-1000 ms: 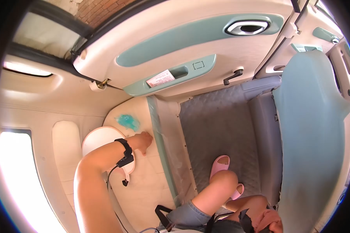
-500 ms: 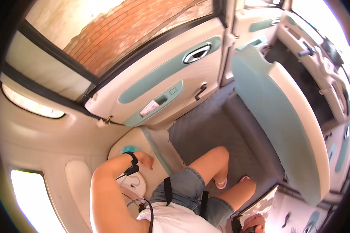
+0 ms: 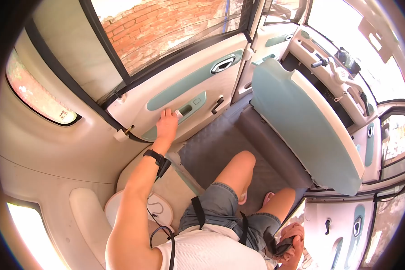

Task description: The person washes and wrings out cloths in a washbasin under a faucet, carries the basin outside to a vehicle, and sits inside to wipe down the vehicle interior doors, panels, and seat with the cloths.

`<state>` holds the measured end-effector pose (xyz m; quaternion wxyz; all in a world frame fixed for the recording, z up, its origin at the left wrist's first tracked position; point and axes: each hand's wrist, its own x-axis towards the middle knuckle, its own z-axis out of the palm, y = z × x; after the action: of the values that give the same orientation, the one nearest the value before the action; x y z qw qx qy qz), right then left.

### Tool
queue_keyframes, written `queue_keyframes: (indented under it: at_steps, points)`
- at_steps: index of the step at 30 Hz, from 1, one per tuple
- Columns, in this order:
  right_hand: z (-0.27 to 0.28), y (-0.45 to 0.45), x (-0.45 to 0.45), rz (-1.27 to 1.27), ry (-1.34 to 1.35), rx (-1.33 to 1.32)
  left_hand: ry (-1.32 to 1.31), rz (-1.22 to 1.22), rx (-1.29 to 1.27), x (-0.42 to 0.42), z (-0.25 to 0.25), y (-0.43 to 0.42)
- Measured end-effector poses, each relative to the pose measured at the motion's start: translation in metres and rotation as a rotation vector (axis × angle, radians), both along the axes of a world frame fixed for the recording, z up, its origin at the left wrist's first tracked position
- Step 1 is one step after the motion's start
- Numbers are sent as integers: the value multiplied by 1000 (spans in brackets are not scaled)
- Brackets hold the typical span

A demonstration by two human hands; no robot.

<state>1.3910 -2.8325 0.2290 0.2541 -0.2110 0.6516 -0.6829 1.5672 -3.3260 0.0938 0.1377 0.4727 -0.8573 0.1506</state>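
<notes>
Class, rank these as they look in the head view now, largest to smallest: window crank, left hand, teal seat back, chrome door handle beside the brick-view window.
1. Teal seat back, by far the largest
2. Left hand
3. Chrome door handle
4. Window crank, slim and dark

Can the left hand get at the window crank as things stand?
Probably yes. The left hand is already at the same door panel as the window crank, and nothing visible stands between them. It would likely need to reach a bit further forward.
</notes>
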Motion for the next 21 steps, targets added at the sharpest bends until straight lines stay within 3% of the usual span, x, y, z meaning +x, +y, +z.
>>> queue_keyframes:
  at_steps: [8, 10, 11, 13, 16, 18, 20, 21]
  points:
    - [5, -16, 20, 82, 38, 28, 164, 18, -40, 9, -14, 1]
    - [6, -22, 23, 111, 52, 42, 403, -294, -65, 17, 20, 17]
    - [3, -17, 17, 165, 104, 82, 406, -302, -59, 18, 31, 25]
    - [13, -30, 19, 215, 129, 97, 690, -470, 5, 19, 50, 46]
    - [20, -49, 12, 338, 179, 112, 680, -636, -144, 22, 78, 79]
    - [22, -64, 3, 512, 225, 70, 682, -639, -115, 16, 91, 101]
    - [18, -84, -12, 643, 317, 50, 1211, -533, 615, 3, 100, 132]
    - [19, -94, -16, 681, 232, 36, 1343, -479, 933, -1, 86, 141]
